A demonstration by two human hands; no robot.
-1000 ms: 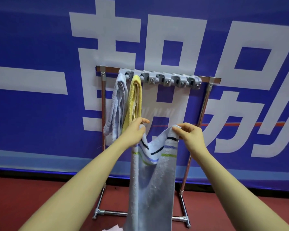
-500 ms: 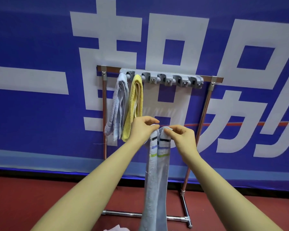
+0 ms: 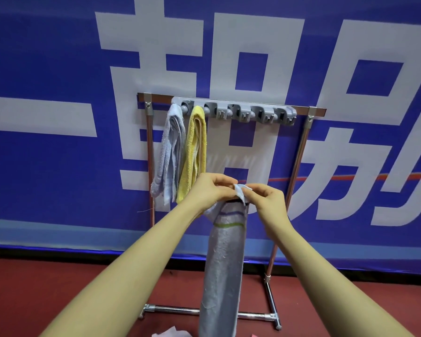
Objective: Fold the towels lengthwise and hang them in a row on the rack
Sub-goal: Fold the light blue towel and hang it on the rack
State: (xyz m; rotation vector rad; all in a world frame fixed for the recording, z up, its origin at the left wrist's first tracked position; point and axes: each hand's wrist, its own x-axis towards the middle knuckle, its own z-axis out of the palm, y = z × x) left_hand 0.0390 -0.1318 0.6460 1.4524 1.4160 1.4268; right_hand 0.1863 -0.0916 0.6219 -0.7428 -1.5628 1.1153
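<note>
A metal rack (image 3: 149, 147) is seen against a blue banner (image 3: 46, 166), and everything is placed from it. At its left end, a pale grey towel (image 3: 169, 152) is hung from the first clip, with a yellow towel (image 3: 196, 152) touching it on the right. Below and in front of the clip bar (image 3: 233, 111), a striped towel (image 3: 225, 259) is held up, folded into a narrow strip. Its top is gathered in the curled fingers of the left hand (image 3: 209, 193); just right of that, a loose corner is pinched by the right hand (image 3: 269, 199). Clips to the right of the yellow towel are seen bare. Should the pinched corner be let slip, the fold would likely fall open; a bunched top may also be caught badly in the clip.
</note>
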